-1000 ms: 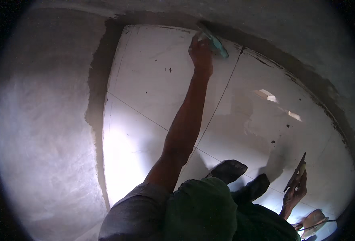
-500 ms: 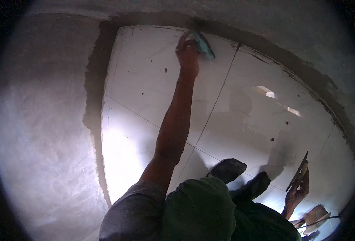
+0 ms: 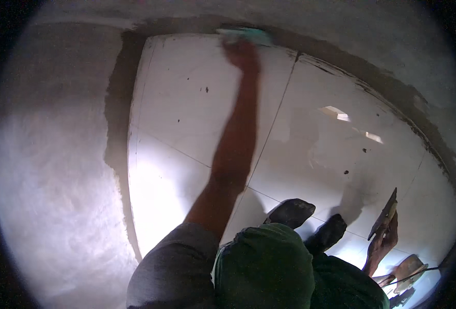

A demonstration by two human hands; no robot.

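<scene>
Far ahead, at the foot of the wall, my left hand (image 3: 242,54) is closed round a flat teal tool (image 3: 248,35). Motion blurs both, so the tool's exact kind cannot be made out. It lies along the dark, damp-looking band (image 3: 184,24) where the wall meets the white floor tiles (image 3: 187,149). My right hand (image 3: 385,239) is low at the right, gripping a trowel (image 3: 383,216) whose thin dark blade shows nearly edge-on, with a pale handle. It is held above the tiles, close to my dark-clad foot (image 3: 331,232).
A bare grey surface (image 3: 53,170) rises at the left, with a dark band (image 3: 115,123) along its edge. Dark specks (image 3: 206,89) dot the tiles. A brownish flat object (image 3: 409,268) with a thin dark rod lies at the lower right. My green-clad knee (image 3: 266,268) is in front.
My left hand has moved slightly farther out, and the teal tool has turned from slanting over the tile to lying lengthwise along the wall foot. My right hand has barely moved.
</scene>
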